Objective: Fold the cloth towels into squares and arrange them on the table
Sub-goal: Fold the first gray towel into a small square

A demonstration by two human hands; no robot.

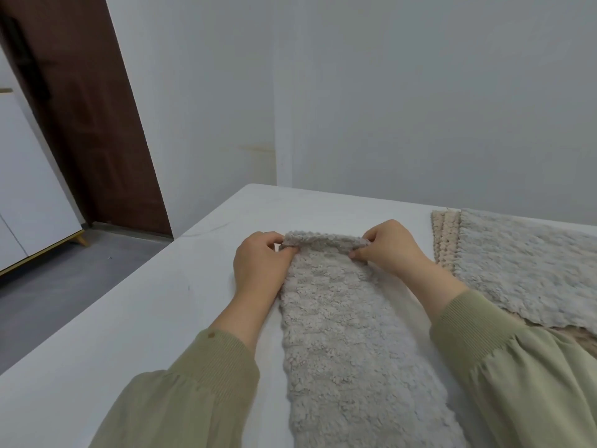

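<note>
A fluffy grey towel lies as a long narrow strip on the white table, running from the near edge away from me. My left hand pinches its far left corner and my right hand pinches its far right corner. The far end of the strip is lifted and curled over toward me between the two hands.
To the right, a second grey towel lies flat on top of beige towels. The table's left edge drops to a grey floor, with a brown door and a white cabinet beyond. A wall stands just behind the table.
</note>
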